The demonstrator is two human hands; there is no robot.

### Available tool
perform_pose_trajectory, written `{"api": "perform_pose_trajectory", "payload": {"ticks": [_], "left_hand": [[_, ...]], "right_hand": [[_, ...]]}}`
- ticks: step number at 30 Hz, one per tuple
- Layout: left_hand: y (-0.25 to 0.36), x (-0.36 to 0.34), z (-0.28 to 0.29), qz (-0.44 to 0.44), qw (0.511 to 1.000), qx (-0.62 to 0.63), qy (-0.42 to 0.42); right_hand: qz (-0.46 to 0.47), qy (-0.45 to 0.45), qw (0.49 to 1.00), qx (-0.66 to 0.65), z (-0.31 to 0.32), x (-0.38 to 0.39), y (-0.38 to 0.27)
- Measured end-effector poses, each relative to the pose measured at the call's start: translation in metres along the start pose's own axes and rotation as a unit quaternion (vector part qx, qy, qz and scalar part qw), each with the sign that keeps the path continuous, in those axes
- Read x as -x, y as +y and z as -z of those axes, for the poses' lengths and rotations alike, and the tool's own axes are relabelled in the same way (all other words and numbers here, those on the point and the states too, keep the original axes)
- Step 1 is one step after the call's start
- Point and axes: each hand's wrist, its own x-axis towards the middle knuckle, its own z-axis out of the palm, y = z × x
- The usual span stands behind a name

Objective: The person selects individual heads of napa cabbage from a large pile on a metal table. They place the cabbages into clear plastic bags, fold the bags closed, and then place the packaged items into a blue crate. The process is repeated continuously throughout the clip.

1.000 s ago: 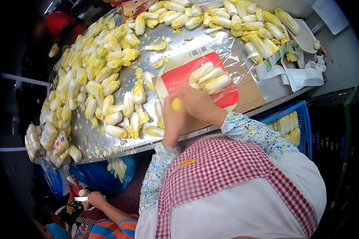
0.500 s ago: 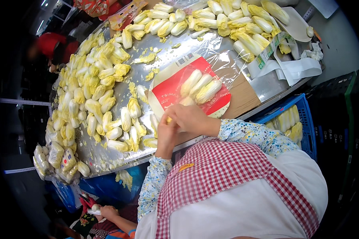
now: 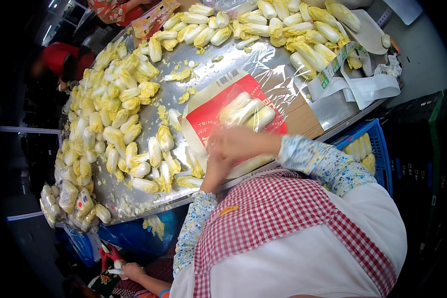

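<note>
Several pale baby napa cabbages (image 3: 260, 118) lie inside a clear plastic bag (image 3: 278, 102), above a red and cream printed sheet (image 3: 203, 115). At the near end of the bag my two hands meet. My left hand (image 3: 216, 169) is closed on the gathered plastic, its fingertips partly hidden. Over it comes my right hand (image 3: 243, 143), curled and blurred by motion, also closed at the bag's end. More loose baby napa cabbages (image 3: 165, 138) lie on the metal table to the left of my hands.
A large heap of baby napa cabbages (image 3: 116, 102) covers the metal table's (image 3: 184, 54) left side, with packed bags (image 3: 68, 196) at its near end. White strips (image 3: 370, 89) lie far right. A blue crate (image 3: 380, 154) stands at my right. Another person's hands (image 3: 129, 269) work at lower left.
My right hand has shifted slightly right and smears with motion. The cabbages in the bag have tilted and slid a little closer together. My left hand has dropped a little.
</note>
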Motion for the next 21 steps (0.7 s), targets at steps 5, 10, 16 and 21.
{"api": "perform_pose_trajectory", "payload": {"ticks": [5, 10, 16, 21], "left_hand": [[0.023, -0.01, 0.026, 0.232, 0.857, 0.459, -0.034], [0.014, -0.018, 0.017, -0.069, 0.993, 0.093, 0.02], [0.005, -0.019, 0.013, 0.034, 0.991, 0.111, -0.068], [0.007, -0.015, -0.001, -0.12, 0.989, -0.075, 0.041]], "right_hand": [[-0.264, 0.228, 0.937, -0.025, 0.106, -0.011, 0.091], [-0.305, 0.006, 0.952, 0.035, 0.1, -0.023, 0.125], [-0.306, -0.022, 0.952, -0.004, 0.092, -0.024, 0.124], [-0.212, 0.173, 0.96, -0.065, 0.048, -0.009, 0.171]]}}
